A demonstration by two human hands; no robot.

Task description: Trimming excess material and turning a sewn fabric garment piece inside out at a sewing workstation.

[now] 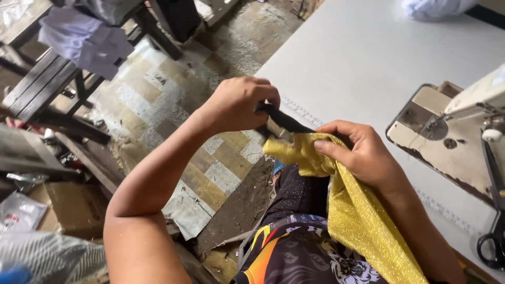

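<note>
The gold glitter fabric (363, 215) hangs from your hands at the table edge, its bunched top corner near the centre of view and the rest falling toward five o'clock over your lap. At nine o'clock lie a white plastic packet (18, 210) with a small red mark and a brown cardboard box (73, 208) just beside it, on the cluttered floor. At eleven o'clock pale lilac cloth (84, 37) drapes over a dark wooden bench (47, 79). Your left hand (239, 105), just above centre, has its fingers curled tight around one end of a black strip (286, 121). That strip runs toward your right hand (363, 152), whose fingers are closed, pinching the gold fabric and the strip's other end. The white table (368, 58) fills one o'clock. At three o'clock stands a worn cream sewing machine (447, 142), with black scissors (494, 236) at four o'clock.
</note>
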